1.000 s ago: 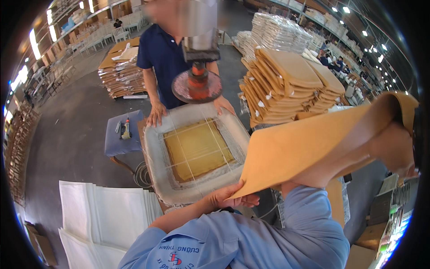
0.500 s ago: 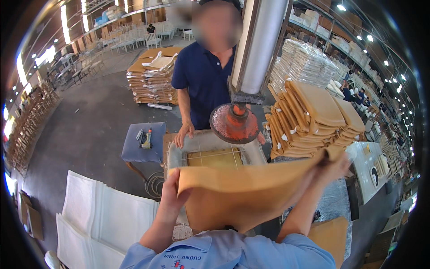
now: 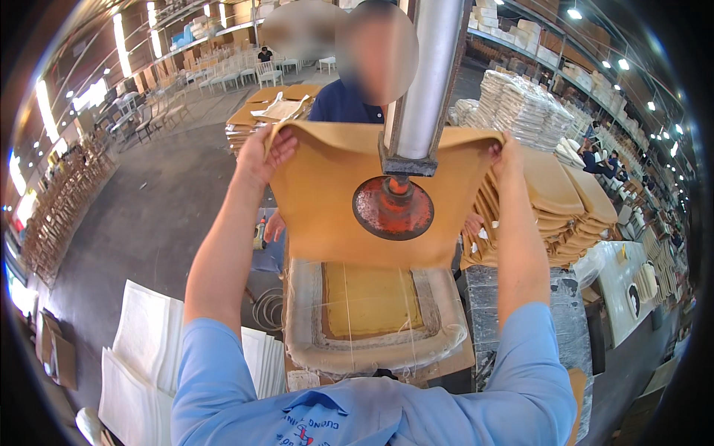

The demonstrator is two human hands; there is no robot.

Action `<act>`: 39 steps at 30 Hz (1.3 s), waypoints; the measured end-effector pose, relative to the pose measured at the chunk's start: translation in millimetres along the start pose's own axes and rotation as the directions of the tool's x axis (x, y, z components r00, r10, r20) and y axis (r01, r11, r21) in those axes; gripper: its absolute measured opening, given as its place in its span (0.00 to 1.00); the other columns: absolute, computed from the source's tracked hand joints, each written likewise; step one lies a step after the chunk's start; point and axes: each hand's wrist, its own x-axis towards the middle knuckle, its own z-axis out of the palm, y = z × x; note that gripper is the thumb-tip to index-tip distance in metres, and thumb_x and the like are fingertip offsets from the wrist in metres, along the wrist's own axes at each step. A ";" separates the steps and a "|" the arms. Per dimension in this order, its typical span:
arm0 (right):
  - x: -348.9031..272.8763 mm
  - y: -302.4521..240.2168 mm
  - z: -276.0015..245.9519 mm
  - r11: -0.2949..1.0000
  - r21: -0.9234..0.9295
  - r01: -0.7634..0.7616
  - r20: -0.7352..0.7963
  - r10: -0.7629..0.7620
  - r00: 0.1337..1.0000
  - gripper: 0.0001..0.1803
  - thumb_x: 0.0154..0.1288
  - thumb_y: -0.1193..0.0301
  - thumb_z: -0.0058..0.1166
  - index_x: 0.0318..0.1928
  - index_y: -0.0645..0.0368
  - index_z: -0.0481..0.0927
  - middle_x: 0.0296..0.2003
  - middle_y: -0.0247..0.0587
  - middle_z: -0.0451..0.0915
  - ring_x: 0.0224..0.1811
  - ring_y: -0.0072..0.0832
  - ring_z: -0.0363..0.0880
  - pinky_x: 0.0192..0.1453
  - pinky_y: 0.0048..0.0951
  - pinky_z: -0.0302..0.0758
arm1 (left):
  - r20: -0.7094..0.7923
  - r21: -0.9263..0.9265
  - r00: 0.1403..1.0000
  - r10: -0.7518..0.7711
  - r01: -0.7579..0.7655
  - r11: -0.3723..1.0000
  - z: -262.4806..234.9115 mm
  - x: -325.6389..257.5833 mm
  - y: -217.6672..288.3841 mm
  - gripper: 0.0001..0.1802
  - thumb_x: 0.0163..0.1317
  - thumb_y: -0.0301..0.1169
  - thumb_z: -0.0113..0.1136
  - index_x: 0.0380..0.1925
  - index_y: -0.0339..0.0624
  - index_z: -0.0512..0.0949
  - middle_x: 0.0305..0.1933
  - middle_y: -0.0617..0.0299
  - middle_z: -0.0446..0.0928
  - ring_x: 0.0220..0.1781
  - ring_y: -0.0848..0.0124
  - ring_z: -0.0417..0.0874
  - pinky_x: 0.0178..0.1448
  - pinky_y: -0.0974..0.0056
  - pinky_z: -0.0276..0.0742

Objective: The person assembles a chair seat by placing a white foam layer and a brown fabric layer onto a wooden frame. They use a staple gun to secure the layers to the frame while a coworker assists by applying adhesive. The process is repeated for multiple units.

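A tan leather-like sheet (image 3: 320,215) is stretched between my two raised hands and hangs down on the far side of a round red press plate (image 3: 375,212). My left hand (image 3: 271,157) grips its upper left corner, the fingers curled over the edge. At the upper right corner my right hand (image 3: 507,157) is closed on the sheet, partly hidden by it. Below the sheet's lower edge lies a padded pale frame (image 3: 301,327) with thin strings crossing over a yellow panel (image 3: 372,301). The sheet hides the frame's far side.
A vertical metal cylinder (image 3: 428,82) carries the plate. Across stands a co-worker (image 3: 338,104), mostly hidden by the sheet. Stacked tan covers (image 3: 547,186) stand at the right, beside a plastic-wrapped surface (image 3: 487,308). White sheets (image 3: 149,342) lie at the lower left.
Both my hands have moved up and away from me, spreading apart. The sheet has gone from near my chest to beyond the press plate, uncovering the padded frame's near side.
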 end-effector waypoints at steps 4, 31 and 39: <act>4.2 -8.4 14.5 0.996 -0.059 -0.072 0.074 0.077 0.994 0.09 0.81 0.64 0.57 0.41 0.53 0.80 0.27 0.30 0.76 0.25 0.22 0.73 0.27 0.28 0.78 | -0.009 0.029 0.999 0.039 -0.038 0.999 3.1 10.6 38.7 0.18 0.82 0.44 0.53 0.45 0.41 0.82 0.51 0.53 0.89 0.54 0.53 0.91 0.59 0.49 0.87; -252.6 129.9 -339.4 0.596 -0.590 -0.544 -0.174 0.565 0.807 0.12 0.81 0.57 0.58 0.43 0.51 0.84 0.32 0.27 0.84 0.29 0.20 0.82 0.29 0.29 0.77 | -0.220 0.280 0.833 -0.507 0.552 0.785 -198.2 -314.0 -166.2 0.22 0.75 0.33 0.65 0.62 0.28 0.80 0.60 0.51 0.87 0.59 0.62 0.89 0.65 0.60 0.83; -308.2 172.8 -399.0 0.540 -0.689 -0.483 -0.210 0.490 0.846 0.13 0.81 0.62 0.60 0.43 0.58 0.86 0.31 0.27 0.83 0.32 0.19 0.77 0.37 0.28 0.72 | -0.325 0.398 0.766 -0.554 0.642 0.655 -228.2 -381.1 -217.8 0.23 0.78 0.36 0.64 0.60 0.26 0.80 0.57 0.53 0.87 0.56 0.67 0.88 0.61 0.62 0.83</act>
